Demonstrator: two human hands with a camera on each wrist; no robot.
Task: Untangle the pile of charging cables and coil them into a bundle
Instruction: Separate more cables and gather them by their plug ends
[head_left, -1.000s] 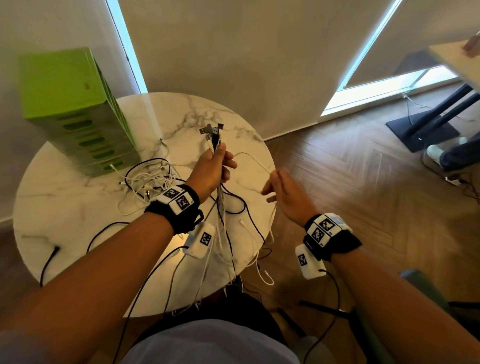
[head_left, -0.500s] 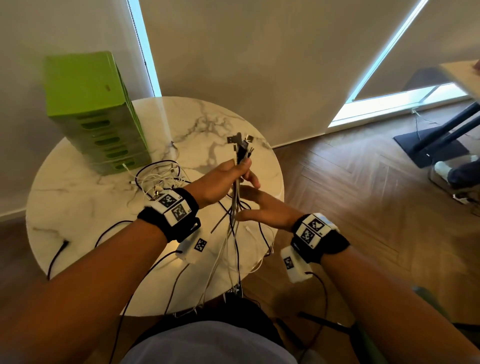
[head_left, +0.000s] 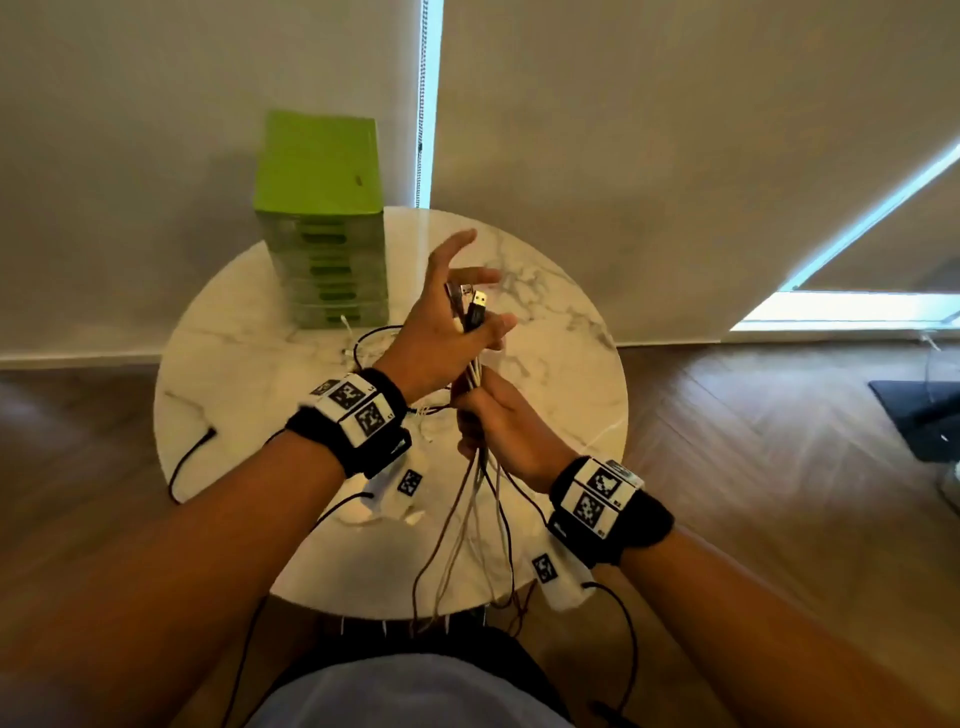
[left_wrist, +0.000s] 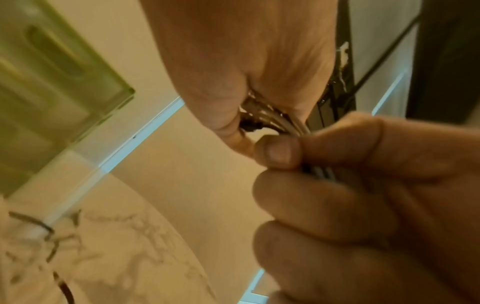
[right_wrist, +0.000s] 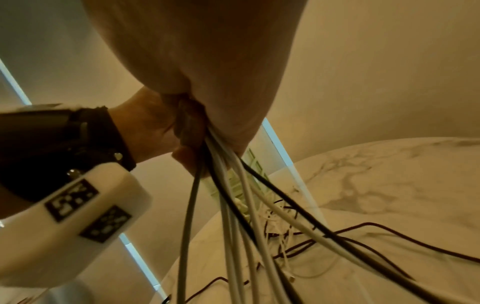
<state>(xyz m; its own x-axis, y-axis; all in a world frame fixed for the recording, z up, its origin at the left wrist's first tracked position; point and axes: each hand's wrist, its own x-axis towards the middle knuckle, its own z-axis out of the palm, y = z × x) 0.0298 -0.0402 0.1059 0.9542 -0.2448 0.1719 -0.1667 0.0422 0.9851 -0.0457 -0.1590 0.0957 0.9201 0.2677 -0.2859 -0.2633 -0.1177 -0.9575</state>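
Observation:
Several charging cables (head_left: 470, 312), white, grey and black, are gathered into one bundle with the USB plugs pointing up. My left hand (head_left: 441, 322) holds the plug end above the marble table (head_left: 545, 322); its lower fingers curl over the cables while the thumb and forefinger spread upward. Just below, my right hand (head_left: 498, 421) grips the same bundle in a fist. The loose lengths (head_left: 467, 519) hang down past the table's near edge. The right wrist view shows the cables (right_wrist: 233, 195) fanning out from under the right palm. In the left wrist view the right hand's fingers (left_wrist: 324, 205) wrap the strands (left_wrist: 285, 123).
A green drawer unit (head_left: 322, 218) stands at the back left of the round table. A tangle of white and black cable (right_wrist: 275, 222) lies on the marble behind my left hand. One black cable (head_left: 192, 452) droops over the left edge. Wood floor surrounds the table.
My right hand went from an open touch beside the cables to a fist round the bundle under my left hand. The left hand's thumb and forefinger have spread open.

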